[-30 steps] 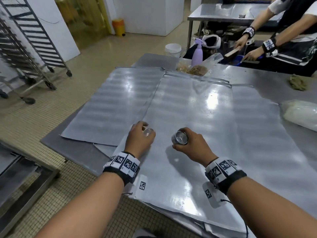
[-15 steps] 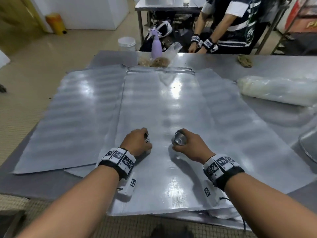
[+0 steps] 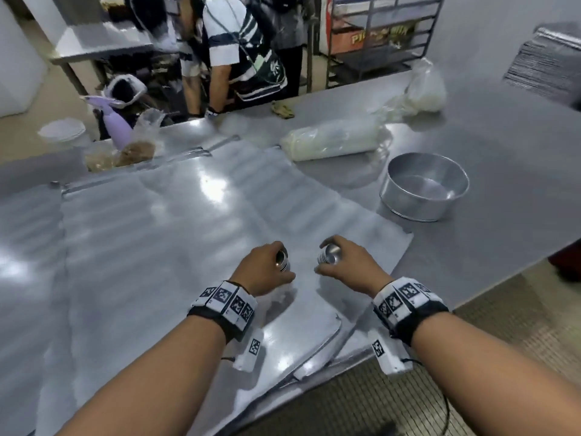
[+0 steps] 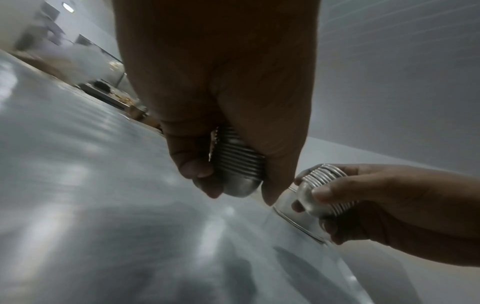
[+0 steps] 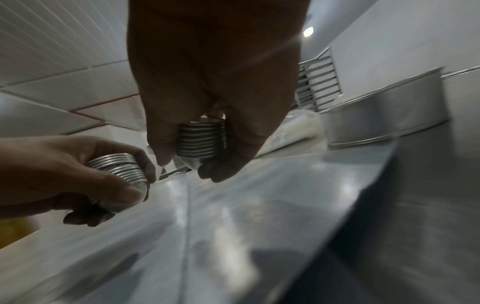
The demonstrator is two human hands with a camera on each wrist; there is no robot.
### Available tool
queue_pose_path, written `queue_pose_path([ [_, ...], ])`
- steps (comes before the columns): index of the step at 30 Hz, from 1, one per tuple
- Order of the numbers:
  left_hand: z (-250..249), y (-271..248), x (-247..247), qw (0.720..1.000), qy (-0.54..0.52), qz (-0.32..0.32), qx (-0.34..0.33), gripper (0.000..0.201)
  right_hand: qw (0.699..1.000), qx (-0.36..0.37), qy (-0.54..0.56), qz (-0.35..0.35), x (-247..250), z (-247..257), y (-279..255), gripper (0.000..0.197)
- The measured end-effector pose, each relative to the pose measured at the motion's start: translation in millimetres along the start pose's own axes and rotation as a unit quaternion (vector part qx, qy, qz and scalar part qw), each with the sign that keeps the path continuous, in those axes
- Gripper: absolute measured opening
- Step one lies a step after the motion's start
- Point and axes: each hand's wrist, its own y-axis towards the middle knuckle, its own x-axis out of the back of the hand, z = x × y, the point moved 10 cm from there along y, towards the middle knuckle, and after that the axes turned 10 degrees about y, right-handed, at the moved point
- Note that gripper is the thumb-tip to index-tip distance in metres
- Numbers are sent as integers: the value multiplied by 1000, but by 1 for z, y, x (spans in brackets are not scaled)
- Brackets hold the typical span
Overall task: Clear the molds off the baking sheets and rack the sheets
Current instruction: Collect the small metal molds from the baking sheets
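My left hand grips a nested stack of small metal molds, seen close in the left wrist view as a ribbed stack. My right hand grips a second stack of molds, whose ribbed side fills the right wrist view. Both hands hover just above the near part of the top baking sheet, close together. Several flat sheets overlap under them; another sheet lies to the left.
A round metal pan stands on the steel table to my right. Behind it lie a plastic-wrapped roll, a bag and a stack of sheets. A person, a purple spray bottle and a rack are beyond.
My view has swung right, bringing the round pan and far rack into sight. Both hands still hold their mold stacks and have drawn a little closer together.
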Motion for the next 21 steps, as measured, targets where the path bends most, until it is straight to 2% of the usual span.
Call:
queue_pose_path([
  [4, -76, 30, -25, 999, 5, 11, -47, 40, 998, -36, 24, -38, 64, -47, -15, 52],
  [11, -202, 76, -75, 996, 14, 24, -85, 38, 996, -56, 0, -70, 179, -122, -39, 42],
  [16, -270, 100, -93, 995, 15, 1, -97, 34, 994, -83, -18, -69, 244, -165, -46, 44],
  [21, -314, 121, -111, 995, 12, -4, -104, 37, 992, -101, -38, -72, 286, -190, -40, 47],
])
